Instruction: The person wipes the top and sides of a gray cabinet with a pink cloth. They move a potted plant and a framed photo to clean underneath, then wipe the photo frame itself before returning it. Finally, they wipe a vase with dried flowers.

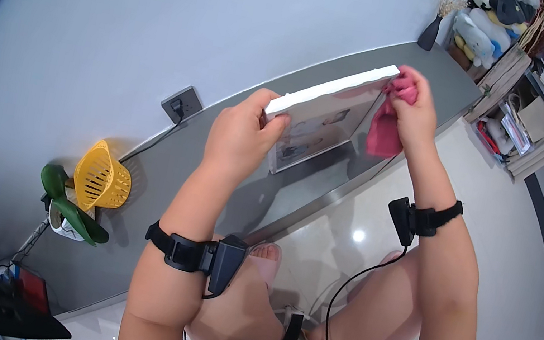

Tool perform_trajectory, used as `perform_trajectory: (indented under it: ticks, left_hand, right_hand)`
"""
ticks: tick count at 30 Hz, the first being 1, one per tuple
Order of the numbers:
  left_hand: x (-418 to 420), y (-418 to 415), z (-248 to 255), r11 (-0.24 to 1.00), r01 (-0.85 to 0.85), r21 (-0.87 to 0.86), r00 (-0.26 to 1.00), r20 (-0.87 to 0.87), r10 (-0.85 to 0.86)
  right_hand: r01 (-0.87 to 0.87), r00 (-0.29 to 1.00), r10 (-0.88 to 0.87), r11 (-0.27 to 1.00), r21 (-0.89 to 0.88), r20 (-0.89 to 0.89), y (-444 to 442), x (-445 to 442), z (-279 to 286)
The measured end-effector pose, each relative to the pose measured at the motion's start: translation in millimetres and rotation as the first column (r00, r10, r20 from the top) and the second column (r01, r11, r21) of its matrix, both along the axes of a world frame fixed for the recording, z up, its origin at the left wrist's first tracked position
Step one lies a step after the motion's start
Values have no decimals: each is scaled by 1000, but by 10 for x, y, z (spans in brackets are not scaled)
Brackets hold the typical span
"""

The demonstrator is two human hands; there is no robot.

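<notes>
A white-edged picture frame stands tilted above the grey cabinet top, its glossy picture side partly facing me. My left hand grips its near upper corner, thumb on the front and fingers behind. At the far upper corner, my right hand holds a bunched pink cloth against the frame's edge. Part of the cloth hangs down beside the picture. Fingers of the left hand behind the frame are hidden. Whether the frame's lower edge rests on the cabinet, I cannot tell.
A yellow slotted plastic basket and a potted plant are at the left. A plug with a cord sits in the wall socket. At the far end stand a dark vase, plush toys and a shelf of papers.
</notes>
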State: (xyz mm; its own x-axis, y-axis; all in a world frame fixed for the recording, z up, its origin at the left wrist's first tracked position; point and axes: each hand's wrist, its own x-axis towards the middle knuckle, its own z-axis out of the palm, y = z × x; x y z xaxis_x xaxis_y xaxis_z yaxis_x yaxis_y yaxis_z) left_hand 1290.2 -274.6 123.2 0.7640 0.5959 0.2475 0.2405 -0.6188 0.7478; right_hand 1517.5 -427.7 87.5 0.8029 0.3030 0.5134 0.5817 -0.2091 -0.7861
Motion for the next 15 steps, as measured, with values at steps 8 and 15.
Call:
perform_trajectory:
  ticks: [8,15]
  left_hand:
    - [19,-19,-110,998,-56,-6,998,36,56]
    - [47,77,-183,997,45,-57,964,263,-28]
  right_hand:
    - [-128,842,212,972,-199,496,157,-849,356]
    - [-315,740,412,911,-267,532,268,-1293,377]
